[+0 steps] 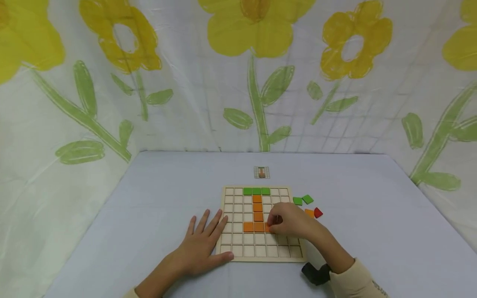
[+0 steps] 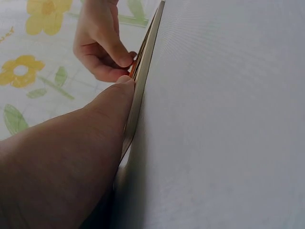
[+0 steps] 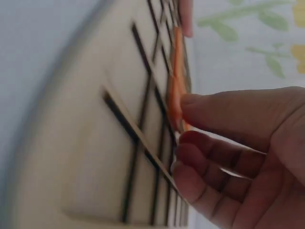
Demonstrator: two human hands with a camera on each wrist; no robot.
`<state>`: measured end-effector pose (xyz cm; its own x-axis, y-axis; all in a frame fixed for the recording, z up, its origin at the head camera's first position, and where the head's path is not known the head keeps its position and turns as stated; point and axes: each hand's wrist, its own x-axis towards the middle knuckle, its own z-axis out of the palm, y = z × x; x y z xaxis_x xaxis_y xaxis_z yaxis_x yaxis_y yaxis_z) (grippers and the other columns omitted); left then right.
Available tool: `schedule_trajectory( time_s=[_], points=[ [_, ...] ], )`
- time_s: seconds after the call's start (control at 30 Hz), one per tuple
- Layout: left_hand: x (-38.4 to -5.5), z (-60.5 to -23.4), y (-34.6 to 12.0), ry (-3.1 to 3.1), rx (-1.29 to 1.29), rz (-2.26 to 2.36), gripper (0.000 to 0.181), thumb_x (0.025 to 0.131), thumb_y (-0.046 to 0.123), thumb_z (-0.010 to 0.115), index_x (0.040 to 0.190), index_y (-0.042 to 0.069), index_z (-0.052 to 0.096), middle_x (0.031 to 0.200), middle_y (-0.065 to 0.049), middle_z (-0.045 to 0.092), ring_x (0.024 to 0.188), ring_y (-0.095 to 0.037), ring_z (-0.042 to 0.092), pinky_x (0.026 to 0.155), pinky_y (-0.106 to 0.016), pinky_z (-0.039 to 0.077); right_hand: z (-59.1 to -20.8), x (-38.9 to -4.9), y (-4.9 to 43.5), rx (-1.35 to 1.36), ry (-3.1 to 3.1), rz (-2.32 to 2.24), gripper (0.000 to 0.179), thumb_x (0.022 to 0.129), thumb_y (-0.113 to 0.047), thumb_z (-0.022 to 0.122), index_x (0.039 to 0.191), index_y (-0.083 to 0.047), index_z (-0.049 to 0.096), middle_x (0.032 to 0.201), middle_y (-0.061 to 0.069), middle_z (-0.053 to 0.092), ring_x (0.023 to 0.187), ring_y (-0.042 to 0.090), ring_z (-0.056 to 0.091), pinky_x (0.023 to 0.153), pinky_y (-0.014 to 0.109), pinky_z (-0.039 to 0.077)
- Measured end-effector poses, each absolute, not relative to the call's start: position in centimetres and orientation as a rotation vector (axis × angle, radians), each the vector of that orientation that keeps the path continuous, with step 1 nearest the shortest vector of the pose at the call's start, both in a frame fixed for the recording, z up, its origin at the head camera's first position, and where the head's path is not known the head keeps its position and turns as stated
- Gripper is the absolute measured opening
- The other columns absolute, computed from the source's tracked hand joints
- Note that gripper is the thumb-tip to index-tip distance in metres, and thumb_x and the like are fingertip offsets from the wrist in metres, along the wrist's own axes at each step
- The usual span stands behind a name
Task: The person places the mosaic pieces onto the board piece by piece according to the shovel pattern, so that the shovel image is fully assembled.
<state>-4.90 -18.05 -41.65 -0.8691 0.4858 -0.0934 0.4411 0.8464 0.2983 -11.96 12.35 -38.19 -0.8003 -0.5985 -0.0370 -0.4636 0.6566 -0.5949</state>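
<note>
The left hand [image 1: 199,249], fingers apart, rests along the left edge of the wooden grid board [image 1: 249,251], probably steadying it, while the right hand [image 1: 292,219] pinches an orange square tile [image 1: 267,227] there, right of two matching tiles [image 1: 258,227], perhaps aligning its edges

The grid board [image 1: 249,251] is pale cream, patterned with squares in darker outline. The green square tiles [image 1: 256,191], orange square tiles [image 1: 258,217] and red tile [image 1: 318,212] are solid-coloured. The worktop [image 1: 179,178] is plain pale bluish grey; the white curtain [image 1: 190,82] bears yellow flowers [image 1: 255,31], green stems [image 1: 257,99] and green leaves [image 1: 277,85]. The right sleeve [image 1: 354,279] is beige with dark print.
</note>
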Motion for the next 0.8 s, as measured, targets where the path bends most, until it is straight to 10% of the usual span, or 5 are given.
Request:
schedule_trajectory(
  time_s=[0.8],
  points=[
    [-4.7, -41.1, -18.0, 2.849, 0.737, 0.429, 0.096, 0.093, 0.076, 0.039, 0.162, 0.012, 0.018, 0.168, -0.009, 0.005, 0.15, -0.042, -0.003, 0.111, -0.069, -0.003, -36.0, -13.3, 18.7, -0.465, 2.831, -0.457, 0.02, 0.077, 0.008, 0.072, 0.092, -0.005, 0.07, 0.084, 0.003, 0.06, 0.077, 0.021, 0.054, 0.071, 0.042, 0.051]
  ],
)
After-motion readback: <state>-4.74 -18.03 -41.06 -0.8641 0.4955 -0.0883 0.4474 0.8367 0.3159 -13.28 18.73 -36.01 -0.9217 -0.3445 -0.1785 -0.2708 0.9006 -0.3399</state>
